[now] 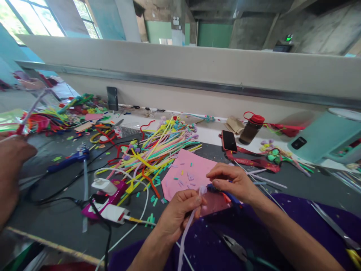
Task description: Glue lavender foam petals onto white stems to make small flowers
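My left hand [183, 210] pinches a pale lilac fuzzy stem [185, 237], whose small lilac tuft [202, 189] sticks up above the fingertips. The stem hangs down from the hand toward the bottom edge. To the right, my right hand [231, 180] is curled over a blue-handled tool [231, 197], its thumb and fingers close to the tuft; the tool's tip is partly hidden. Beneath both hands lies a pink sheet [180, 169] scattered with short lilac, green and yellow bits.
A pile of coloured stems [158, 146], a pink power strip [113, 199] with cables and a blue glue gun [66, 162] lie left. Another person's hand [14, 162] is far left. Bottle [251, 130], phone [229, 141] and pliers [234, 246] are right.
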`<state>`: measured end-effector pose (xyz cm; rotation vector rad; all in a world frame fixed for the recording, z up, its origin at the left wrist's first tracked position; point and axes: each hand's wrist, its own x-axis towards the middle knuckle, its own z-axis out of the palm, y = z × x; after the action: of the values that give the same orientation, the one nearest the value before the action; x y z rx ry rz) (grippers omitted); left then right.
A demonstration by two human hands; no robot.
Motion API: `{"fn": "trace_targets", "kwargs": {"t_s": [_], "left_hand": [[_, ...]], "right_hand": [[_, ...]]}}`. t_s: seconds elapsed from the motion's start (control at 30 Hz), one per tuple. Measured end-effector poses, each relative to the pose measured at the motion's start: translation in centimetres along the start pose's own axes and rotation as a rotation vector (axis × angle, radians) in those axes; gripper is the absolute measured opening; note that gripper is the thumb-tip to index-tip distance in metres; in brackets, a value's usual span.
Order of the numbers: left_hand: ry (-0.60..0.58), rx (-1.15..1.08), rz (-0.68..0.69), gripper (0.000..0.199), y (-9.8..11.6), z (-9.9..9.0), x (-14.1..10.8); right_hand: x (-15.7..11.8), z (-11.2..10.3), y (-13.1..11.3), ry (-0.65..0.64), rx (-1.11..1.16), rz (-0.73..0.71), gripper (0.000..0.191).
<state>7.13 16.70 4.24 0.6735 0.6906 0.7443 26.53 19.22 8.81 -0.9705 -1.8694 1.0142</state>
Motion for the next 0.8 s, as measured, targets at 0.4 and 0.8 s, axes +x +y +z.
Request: {"fn": "trace_targets", "kwargs": {"t_s": [0.4, 0.8], "left_hand": [[0.043, 0.188, -0.018, 0.026, -0.04, 0.61, -0.21], [0.056, 0.193, -0.035, 0.025, -0.05, 0.74, -0.09]], "right_hand": [[-0.06, 0.11, 0.53, -0.223, 0.239, 0.121, 0.025], [-0.19, 0.72, 0.19, -0.198, 0.256, 0.117, 0.021]]}}
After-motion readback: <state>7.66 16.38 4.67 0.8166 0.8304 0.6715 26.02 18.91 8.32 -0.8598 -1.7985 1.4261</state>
